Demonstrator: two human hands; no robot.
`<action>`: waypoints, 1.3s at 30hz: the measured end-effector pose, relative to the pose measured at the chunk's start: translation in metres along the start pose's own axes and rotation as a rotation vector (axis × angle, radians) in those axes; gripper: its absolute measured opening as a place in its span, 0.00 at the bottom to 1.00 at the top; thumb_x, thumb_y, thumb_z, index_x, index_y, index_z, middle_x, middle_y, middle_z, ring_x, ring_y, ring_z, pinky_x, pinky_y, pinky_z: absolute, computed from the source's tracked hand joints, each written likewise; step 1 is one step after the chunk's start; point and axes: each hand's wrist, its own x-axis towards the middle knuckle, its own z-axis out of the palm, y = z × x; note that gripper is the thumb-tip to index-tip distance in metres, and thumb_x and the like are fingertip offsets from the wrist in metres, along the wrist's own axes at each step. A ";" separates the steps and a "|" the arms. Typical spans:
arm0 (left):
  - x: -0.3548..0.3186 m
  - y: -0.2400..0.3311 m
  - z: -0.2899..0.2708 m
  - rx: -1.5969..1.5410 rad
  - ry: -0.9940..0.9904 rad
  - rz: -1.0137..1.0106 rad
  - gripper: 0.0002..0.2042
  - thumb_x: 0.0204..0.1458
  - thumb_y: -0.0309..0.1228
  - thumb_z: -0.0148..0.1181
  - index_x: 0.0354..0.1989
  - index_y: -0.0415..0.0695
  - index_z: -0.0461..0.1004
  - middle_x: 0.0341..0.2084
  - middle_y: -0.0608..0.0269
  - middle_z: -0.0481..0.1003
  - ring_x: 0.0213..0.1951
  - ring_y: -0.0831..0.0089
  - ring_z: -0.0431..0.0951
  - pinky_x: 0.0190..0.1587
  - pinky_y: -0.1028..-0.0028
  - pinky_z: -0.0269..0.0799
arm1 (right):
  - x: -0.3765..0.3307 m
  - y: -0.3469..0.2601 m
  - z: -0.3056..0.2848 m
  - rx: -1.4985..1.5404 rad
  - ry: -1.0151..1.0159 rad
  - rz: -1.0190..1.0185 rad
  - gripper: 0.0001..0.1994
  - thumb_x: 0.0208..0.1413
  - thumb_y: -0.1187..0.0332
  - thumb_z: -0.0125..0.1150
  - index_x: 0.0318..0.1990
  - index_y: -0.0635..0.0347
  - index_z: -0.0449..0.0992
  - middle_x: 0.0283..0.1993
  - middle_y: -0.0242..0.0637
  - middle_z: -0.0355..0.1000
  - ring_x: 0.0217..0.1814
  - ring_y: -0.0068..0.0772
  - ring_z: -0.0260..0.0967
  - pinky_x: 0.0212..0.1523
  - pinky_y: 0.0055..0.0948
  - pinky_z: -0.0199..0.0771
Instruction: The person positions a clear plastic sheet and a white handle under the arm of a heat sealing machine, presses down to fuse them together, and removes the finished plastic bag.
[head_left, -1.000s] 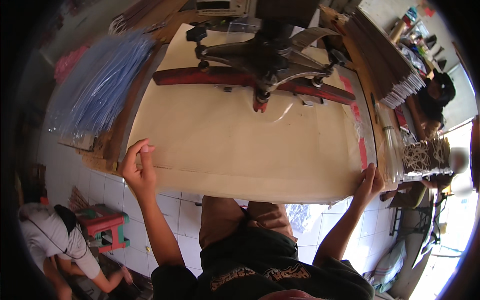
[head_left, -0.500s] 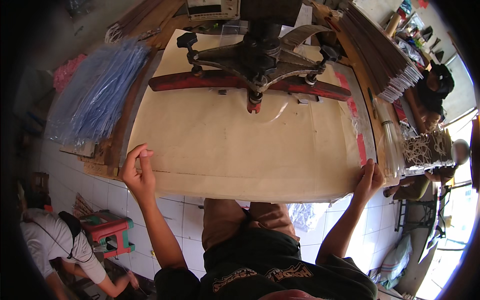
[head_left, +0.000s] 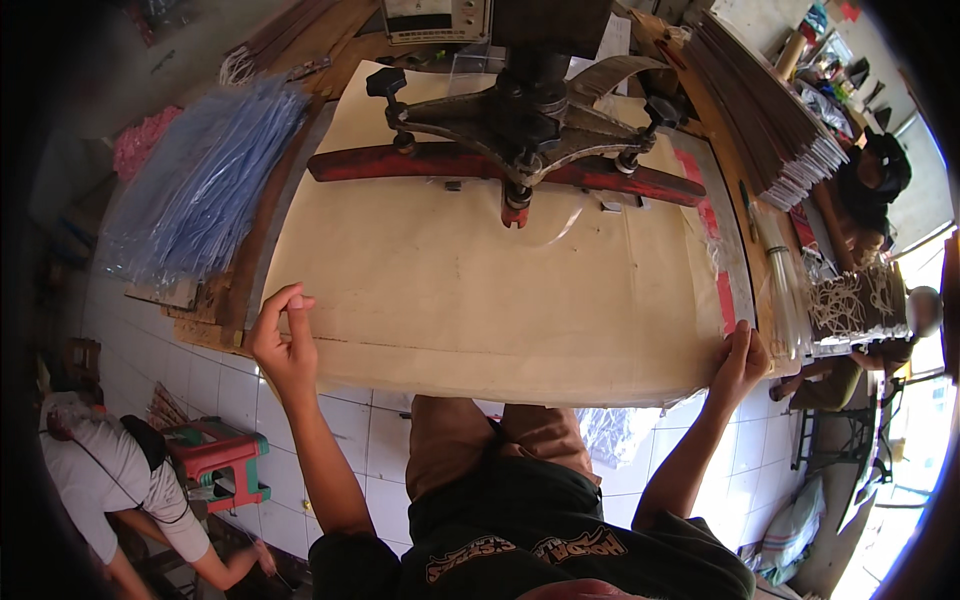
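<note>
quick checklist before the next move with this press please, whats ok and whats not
1. Left hand clear of the red press bar: ok, it is at the cream sheet's near left corner.
2. Right hand clear of the bar: ok, it is at the near right corner.
3. Right hand's grip on the sheet: cannot tell, its fingers are partly hidden.
4. Bar lifted off the sheet: cannot tell from this overhead angle.
5. Clear plastic sleeves off the sheet: ok, stacked to its left.
6. Area by the bar free of small pieces: not ok, a small dark piece shows just in front of it.
</note>
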 end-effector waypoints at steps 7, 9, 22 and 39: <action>0.000 -0.001 0.000 -0.004 0.006 0.004 0.07 0.59 0.23 0.57 0.41 0.35 0.78 0.26 0.55 0.81 0.31 0.71 0.81 0.37 0.74 0.74 | 0.000 -0.002 0.000 0.010 -0.016 0.000 0.25 0.67 0.63 0.55 0.15 0.54 0.61 0.12 0.22 0.55 0.15 0.12 0.48 0.18 0.22 0.43; 0.001 -0.001 0.000 -0.017 0.004 0.007 0.06 0.59 0.23 0.57 0.41 0.35 0.78 0.26 0.55 0.81 0.31 0.71 0.81 0.37 0.74 0.74 | 0.001 0.001 -0.001 0.008 -0.017 -0.025 0.25 0.67 0.62 0.55 0.15 0.54 0.61 0.13 0.22 0.56 0.15 0.12 0.48 0.17 0.22 0.42; 0.001 0.006 -0.002 -0.004 0.005 -0.017 0.07 0.59 0.24 0.57 0.40 0.35 0.79 0.26 0.56 0.80 0.31 0.72 0.81 0.37 0.74 0.73 | -0.001 -0.005 -0.001 0.037 -0.023 0.008 0.24 0.66 0.65 0.56 0.15 0.55 0.60 0.13 0.21 0.55 0.16 0.12 0.47 0.18 0.21 0.41; 0.001 0.010 0.003 -0.028 -0.059 0.049 0.07 0.60 0.26 0.57 0.39 0.35 0.78 0.28 0.57 0.80 0.30 0.69 0.82 0.36 0.74 0.75 | 0.000 -0.006 -0.006 0.058 -0.052 -0.012 0.24 0.64 0.65 0.59 0.15 0.62 0.63 0.14 0.24 0.60 0.18 0.14 0.52 0.20 0.23 0.49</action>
